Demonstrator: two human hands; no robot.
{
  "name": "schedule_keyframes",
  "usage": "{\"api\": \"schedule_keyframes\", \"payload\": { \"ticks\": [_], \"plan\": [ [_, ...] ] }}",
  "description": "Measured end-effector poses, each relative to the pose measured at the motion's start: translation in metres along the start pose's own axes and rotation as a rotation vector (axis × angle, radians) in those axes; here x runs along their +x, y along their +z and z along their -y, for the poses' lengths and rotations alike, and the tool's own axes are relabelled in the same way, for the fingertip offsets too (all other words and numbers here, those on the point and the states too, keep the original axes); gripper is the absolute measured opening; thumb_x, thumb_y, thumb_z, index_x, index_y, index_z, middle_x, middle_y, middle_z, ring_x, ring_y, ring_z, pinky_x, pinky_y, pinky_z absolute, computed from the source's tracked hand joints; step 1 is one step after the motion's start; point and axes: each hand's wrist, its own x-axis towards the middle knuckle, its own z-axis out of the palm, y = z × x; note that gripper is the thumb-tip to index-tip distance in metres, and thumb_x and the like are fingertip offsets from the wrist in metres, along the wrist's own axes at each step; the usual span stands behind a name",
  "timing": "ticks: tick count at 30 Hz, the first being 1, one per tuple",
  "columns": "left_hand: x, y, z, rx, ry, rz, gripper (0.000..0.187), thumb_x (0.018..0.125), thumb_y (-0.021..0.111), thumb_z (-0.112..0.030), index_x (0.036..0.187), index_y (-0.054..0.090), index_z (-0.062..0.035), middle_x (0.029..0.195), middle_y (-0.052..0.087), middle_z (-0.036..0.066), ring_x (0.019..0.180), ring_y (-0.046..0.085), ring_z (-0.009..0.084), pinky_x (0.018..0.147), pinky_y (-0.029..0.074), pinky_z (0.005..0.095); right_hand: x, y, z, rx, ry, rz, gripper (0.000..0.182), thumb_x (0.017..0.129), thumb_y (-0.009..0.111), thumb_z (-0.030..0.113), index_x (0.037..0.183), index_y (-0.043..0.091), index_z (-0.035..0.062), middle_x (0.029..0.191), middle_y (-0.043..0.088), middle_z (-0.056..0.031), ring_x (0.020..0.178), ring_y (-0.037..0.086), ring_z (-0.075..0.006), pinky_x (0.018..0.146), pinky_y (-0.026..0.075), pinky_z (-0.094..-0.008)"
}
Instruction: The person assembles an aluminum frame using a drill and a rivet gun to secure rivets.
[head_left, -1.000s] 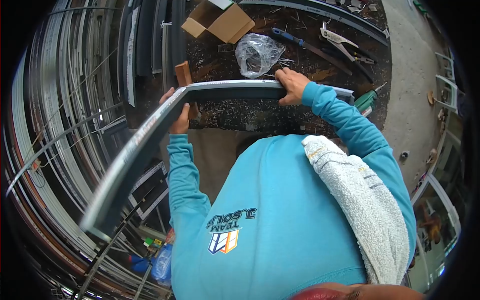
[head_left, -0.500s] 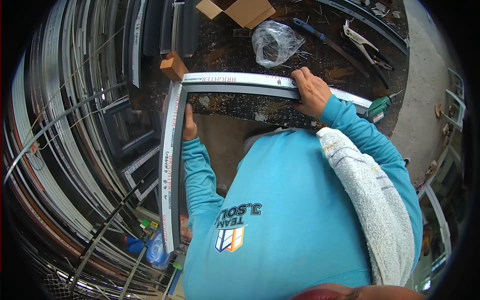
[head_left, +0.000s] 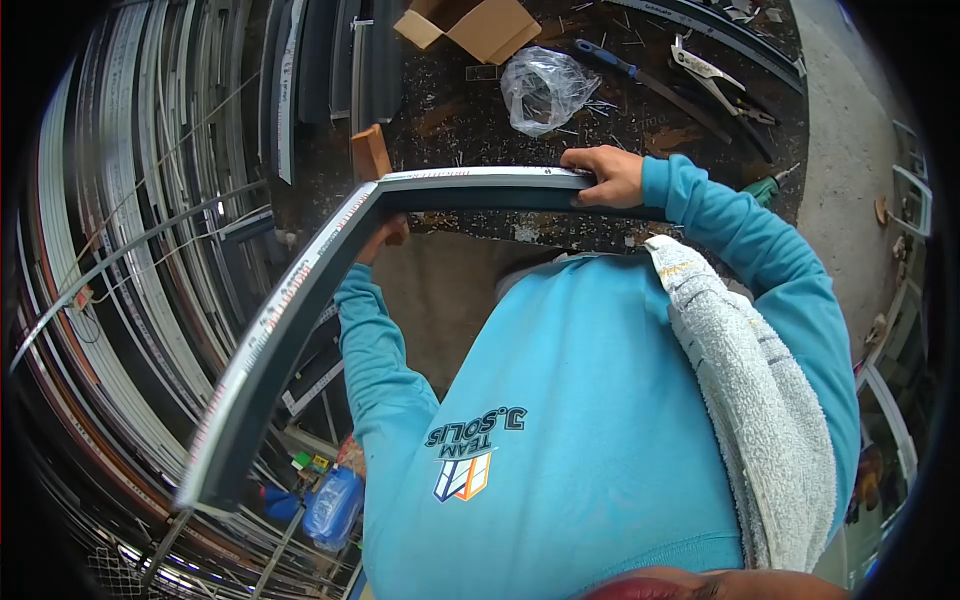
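Two dark grey aluminum profiles meet at a corner, forming an aluminum frame [head_left: 480, 190] with printed white film along its face. My right hand [head_left: 605, 177] is closed around the far profile, thumb on the near side and fingers over the top. Near the corner my left hand [head_left: 378, 240] grips the side profile from below, its fingers partly hidden behind the metal. That side profile slants down to the lower left, its end away from the table. A wooden block [head_left: 371, 152] stands at the outside of the corner.
On the dark worktable [head_left: 440, 110] are a cardboard box [head_left: 485, 30], a clear plastic bag [head_left: 545, 90], a blue-handled file [head_left: 610, 60], locking pliers [head_left: 700, 65] and a green power tool [head_left: 765, 190]. Long metal profiles [head_left: 120, 300] fill the left side. A towel [head_left: 750, 370] hangs over my shoulder.
The frame has tilted, its side profile swinging outward to the lower left. My right hand has shifted slightly left and its grip has turned. My left hand has moved closer to the corner.
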Motion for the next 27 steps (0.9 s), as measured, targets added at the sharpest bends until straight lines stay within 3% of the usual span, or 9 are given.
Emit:
{"api": "schedule_keyframes", "payload": {
  "ticks": [5, 9, 13, 16, 17, 21, 24, 26, 27],
  "plan": [
    [0.008, -0.006, 0.043, -0.535, -0.195, 0.304, 0.035, 0.080, 0.076, -0.016, 0.110, 0.064, -0.0035, 0.102, 0.067, 0.007, 0.091, 0.064, 0.0162, 0.084, 0.051, 0.0332, -0.004, 0.000, -0.018, 0.318, 0.034, 0.157, 0.031, 0.081, 0.068, 0.018, 0.105, 0.062, -0.0002, 0.089, 0.065, -0.0090, 0.083, 0.057, -0.0151, 0.078, 0.044, -0.0322],
    [0.016, -0.001, 0.034, -0.774, -0.299, 0.259, 0.025, 0.080, 0.074, -0.013, 0.103, 0.066, -0.0044, 0.100, 0.068, 0.009, 0.085, 0.065, 0.0164, 0.074, 0.052, 0.0317, -0.010, 0.001, -0.011, 0.331, 0.084, 0.130, 0.031, 0.081, 0.068, 0.021, 0.104, 0.064, 0.0006, 0.088, 0.065, -0.0070, 0.083, 0.058, -0.0149, 0.079, 0.045, -0.0319],
    [0.024, 0.029, -0.001, 0.387, 0.120, -0.285, 0.022, 0.079, 0.074, -0.018, 0.092, 0.067, -0.0025, 0.090, 0.069, 0.013, 0.077, 0.067, 0.0266, 0.070, 0.053, 0.0386, -0.014, 0.010, -0.017, 0.295, 0.105, 0.049, 0.032, 0.081, 0.068, 0.022, 0.105, 0.064, 0.0012, 0.089, 0.065, -0.0063, 0.084, 0.058, -0.0139, 0.080, 0.045, -0.0315],
    [0.044, 0.045, 0.030, 0.352, 0.281, -0.405, 0.023, 0.075, 0.076, -0.017, 0.090, 0.066, -0.0020, 0.087, 0.068, 0.015, 0.072, 0.066, 0.0307, 0.069, 0.053, 0.0386, -0.025, 0.012, -0.019, 0.329, 0.114, 0.024, 0.034, 0.081, 0.068, 0.022, 0.107, 0.064, 0.0015, 0.091, 0.065, -0.0065, 0.086, 0.058, -0.0141, 0.081, 0.044, -0.0314],
    [0.051, 0.048, 0.042, 0.288, 0.338, -0.373, 0.021, 0.081, 0.073, -0.020, 0.090, 0.066, -0.0022, 0.088, 0.068, 0.013, 0.069, 0.066, 0.0271, 0.068, 0.053, 0.0376, -0.029, 0.013, -0.017, 0.351, 0.119, 0.023, 0.034, 0.080, 0.068, 0.022, 0.108, 0.064, 0.0016, 0.092, 0.065, -0.0066, 0.087, 0.058, -0.0143, 0.082, 0.044, -0.0314],
    [0.053, 0.048, 0.028, -0.720, -0.156, 0.209, 0.022, 0.091, 0.066, -0.023, 0.095, 0.066, -0.0010, 0.092, 0.067, 0.005, 0.072, 0.066, 0.0194, 0.064, 0.052, 0.0291, -0.047, 0.020, -0.013, 0.351, 0.093, -0.023, 0.039, 0.079, 0.069, 0.021, 0.113, 0.063, 0.0021, 0.096, 0.066, -0.0077, 0.091, 0.058, -0.0157, 0.085, 0.044, -0.0315],
    [0.054, 0.054, 0.036, -0.612, -0.027, 0.159, 0.025, 0.092, 0.063, -0.024, 0.097, 0.066, 0.0001, 0.089, 0.068, 0.006, 0.075, 0.067, 0.0189, 0.066, 0.053, 0.0287, -0.057, 0.023, 0.006, 0.381, 0.076, -0.163, 0.043, 0.079, 0.069, 0.019, 0.118, 0.061, 0.0024, 0.098, 0.065, -0.0082, 0.093, 0.058, -0.0159, 0.087, 0.043, -0.0310],
    [0.043, 0.060, 0.036, 0.242, 0.179, -0.175, 0.032, 0.085, 0.067, -0.031, 0.091, 0.066, -0.0003, 0.092, 0.070, 0.014, 0.079, 0.069, 0.0318, 0.074, 0.055, 0.0401, -0.061, 0.032, 0.015, 0.356, 0.026, -0.434, 0.045, 0.080, 0.069, 0.018, 0.121, 0.059, 0.0027, 0.099, 0.064, -0.0075, 0.094, 0.058, -0.0152, 0.087, 0.043, -0.0299],
    [0.037, 0.068, 0.043, 0.294, 0.192, -0.222, 0.035, 0.084, 0.067, -0.034, 0.094, 0.066, -0.0006, 0.094, 0.069, 0.016, 0.082, 0.067, 0.0354, 0.077, 0.054, 0.0426, -0.058, 0.023, 0.022, 0.494, -0.077, -0.390, 0.042, 0.081, 0.069, 0.015, 0.120, 0.058, 0.0031, 0.099, 0.063, -0.0050, 0.094, 0.057, -0.0125, 0.086, 0.043, -0.0270]
  ]
}}
